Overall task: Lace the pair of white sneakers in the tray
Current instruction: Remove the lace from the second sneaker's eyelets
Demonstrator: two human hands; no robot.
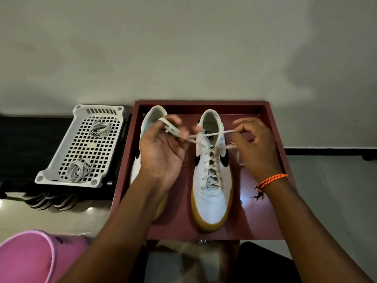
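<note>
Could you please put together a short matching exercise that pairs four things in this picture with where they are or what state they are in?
Things:
1. right sneaker
2. left sneaker
3. coiled spare laces
4. orange bracelet

Places or states:
A. on the right wrist
B. in the white perforated basket beside the tray
C. laced up the front, lace ends held by the left hand and right hand
D. largely hidden behind the left hand and forearm

Pairs: 1-C, 2-D, 3-B, 4-A
</note>
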